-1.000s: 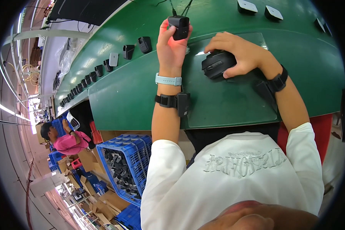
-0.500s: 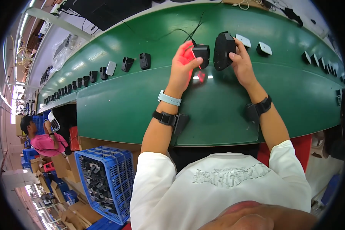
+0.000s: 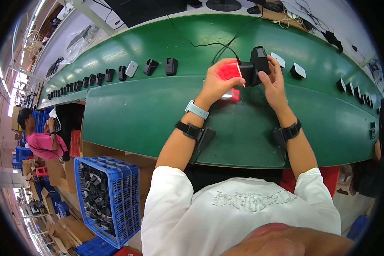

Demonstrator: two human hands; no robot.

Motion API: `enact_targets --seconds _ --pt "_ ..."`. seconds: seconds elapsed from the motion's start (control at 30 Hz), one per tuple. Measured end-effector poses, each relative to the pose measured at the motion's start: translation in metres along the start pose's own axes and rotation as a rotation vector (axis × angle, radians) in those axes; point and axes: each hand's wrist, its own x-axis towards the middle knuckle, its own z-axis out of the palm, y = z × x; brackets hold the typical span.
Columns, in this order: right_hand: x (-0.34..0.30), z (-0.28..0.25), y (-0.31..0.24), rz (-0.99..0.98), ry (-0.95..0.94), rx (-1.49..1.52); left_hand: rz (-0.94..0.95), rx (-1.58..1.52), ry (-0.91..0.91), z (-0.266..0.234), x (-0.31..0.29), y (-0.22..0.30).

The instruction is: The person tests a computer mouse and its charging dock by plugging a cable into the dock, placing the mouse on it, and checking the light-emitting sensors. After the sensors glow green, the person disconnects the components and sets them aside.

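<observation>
Over the green table (image 3: 158, 115), my left hand (image 3: 222, 81) is closed on a small black corded device (image 3: 245, 72). A red glow from its edge lights my fingers, and a thin black cable (image 3: 219, 44) runs from it toward the back. My right hand (image 3: 274, 83) grips a larger angular black plastic housing (image 3: 259, 64), held upright with the thumb on its near side. The two pieces meet, or overlap in view; whether they are joined I cannot tell. Just beyond my right hand lie a white-topped block (image 3: 277, 59) and another white-topped black block (image 3: 298, 71).
A row of black housings (image 3: 171, 66) stretches left, with one white-faced piece (image 3: 132, 68) among them. Several more blocks (image 3: 350, 88) stand at right. A blue crate (image 3: 126, 187) of black parts sits by the table's front left. A person in pink (image 3: 45, 143) is farther left.
The housing in my right hand has turned and come up against the corded device in my left. Both hands have shifted slightly in the picture, and the view has moved too.
</observation>
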Motion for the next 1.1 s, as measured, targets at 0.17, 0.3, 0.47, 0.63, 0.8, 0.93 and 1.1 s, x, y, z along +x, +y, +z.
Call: enact_targets --seconds 0.17,0.3,0.47,0.63,0.8,0.93,1.1 --pt "-0.007 0.007 -0.007 -0.214 -0.01 -0.34 -0.045 -0.034 -0.049 -0.007 0.001 -0.004" --pt "-0.003 0.005 -0.021 -0.487 -0.051 -0.53 -0.088 -0.061 -0.075 -0.004 0.003 -0.011" --pt "-0.004 0.003 -0.021 -0.52 -0.032 -0.548 -0.147 -0.125 -0.047 0.001 0.003 -0.013" --pt "-0.006 0.005 -0.019 -0.566 -0.02 -0.573 -0.111 0.09 -0.077 0.002 0.002 -0.01" --pt "-0.008 0.002 -0.023 -0.58 -0.001 -0.585 -0.151 0.032 -0.07 0.003 0.003 -0.014" --pt "-0.009 0.003 -0.02 -0.549 0.03 -0.587 -0.165 0.033 -0.012 -0.002 0.001 -0.022" --pt "-0.01 -0.001 -0.015 -0.539 0.05 -0.589 -0.159 0.0 -0.048 0.004 0.002 -0.019"
